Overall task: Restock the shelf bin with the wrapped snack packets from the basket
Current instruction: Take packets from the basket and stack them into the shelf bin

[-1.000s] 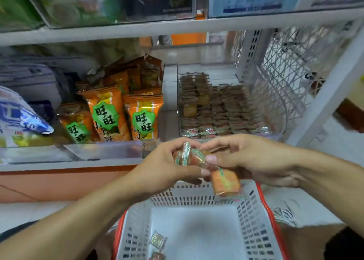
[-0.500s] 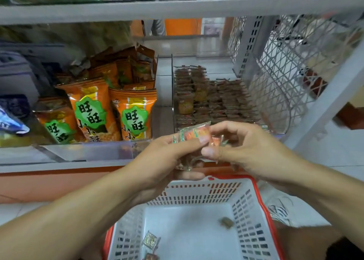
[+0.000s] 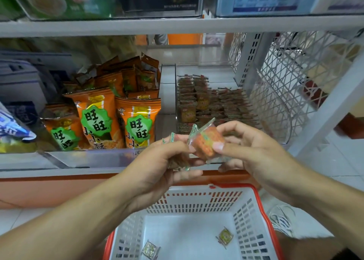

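Note:
My right hand [image 3: 254,151] pinches an orange wrapped snack packet [image 3: 205,142] between thumb and fingers, tilted, just in front of the shelf. Touching it from the left, my left hand [image 3: 157,165] grips a small bunch of packets [image 3: 177,161] with green-edged wrappers sticking out. Behind the hands stands the clear shelf bin [image 3: 283,121], filled with several rows of the same brown packets [image 3: 216,104]. Below sits the white basket with a red rim [image 3: 197,206]; two packets lie on its floor, one at the front left [image 3: 150,250] and one on the right [image 3: 224,237].
Orange snack bags [image 3: 137,121] fill the clear bin to the left. A white wire mesh panel [image 3: 295,78] and a slanted white shelf post [image 3: 332,104] bound the right side. An upper shelf board [image 3: 177,25] runs overhead. My shoe [image 3: 281,218] shows right of the basket.
Both hands rose from above the basket toward the bin front. A packet that hung under my right hand dropped into the basket. My right hand has now pulled one orange packet slightly apart from the bunch.

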Available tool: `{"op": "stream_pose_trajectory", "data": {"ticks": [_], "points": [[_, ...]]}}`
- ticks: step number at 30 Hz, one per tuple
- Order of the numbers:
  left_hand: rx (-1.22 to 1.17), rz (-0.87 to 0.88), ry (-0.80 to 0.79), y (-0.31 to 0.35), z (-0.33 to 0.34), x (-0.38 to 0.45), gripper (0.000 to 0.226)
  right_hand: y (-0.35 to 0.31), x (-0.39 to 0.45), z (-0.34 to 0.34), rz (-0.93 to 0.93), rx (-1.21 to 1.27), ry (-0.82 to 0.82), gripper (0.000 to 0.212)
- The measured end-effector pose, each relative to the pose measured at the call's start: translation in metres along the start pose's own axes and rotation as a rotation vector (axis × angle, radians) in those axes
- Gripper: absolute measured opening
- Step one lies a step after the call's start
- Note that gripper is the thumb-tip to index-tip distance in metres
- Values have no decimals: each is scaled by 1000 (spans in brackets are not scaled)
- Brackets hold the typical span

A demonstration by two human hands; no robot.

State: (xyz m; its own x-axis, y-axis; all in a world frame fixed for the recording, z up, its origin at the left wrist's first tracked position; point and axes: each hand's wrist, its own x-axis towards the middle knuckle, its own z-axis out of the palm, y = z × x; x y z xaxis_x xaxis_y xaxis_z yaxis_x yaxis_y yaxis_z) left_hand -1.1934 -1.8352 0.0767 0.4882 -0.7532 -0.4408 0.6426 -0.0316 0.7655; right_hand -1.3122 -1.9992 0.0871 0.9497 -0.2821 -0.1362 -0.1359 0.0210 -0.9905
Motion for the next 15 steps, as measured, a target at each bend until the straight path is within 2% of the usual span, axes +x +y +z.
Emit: {"op": "stream_pose_trajectory", "data": {"ticks": [2,4,6,8,9,11,13,15], "points": [[-76,-41,12,2,1,-1,35,3,-3,1,-217,-239,130,40],[-181,-125,-47,4,1,-2,46,4,-5,-1,-467,-589,257,54],[-231,-209,-165,8,1,-5,52,4,-4,0,-701,-818,279,53],[-228,-218,-243,10,0,-7,45,5,-1,2,-838,-860,238,43],[-216,-204,-247,10,1,-7,37,6,0,3,-838,-844,231,40],[-188,-150,-198,8,1,-7,21,10,0,4,-703,-749,210,46],[-143,-67,-110,5,0,-5,24,10,-1,6,-514,-526,126,59],[-84,12,-36,3,-2,-3,34,8,0,5,-408,-286,84,60]]}}
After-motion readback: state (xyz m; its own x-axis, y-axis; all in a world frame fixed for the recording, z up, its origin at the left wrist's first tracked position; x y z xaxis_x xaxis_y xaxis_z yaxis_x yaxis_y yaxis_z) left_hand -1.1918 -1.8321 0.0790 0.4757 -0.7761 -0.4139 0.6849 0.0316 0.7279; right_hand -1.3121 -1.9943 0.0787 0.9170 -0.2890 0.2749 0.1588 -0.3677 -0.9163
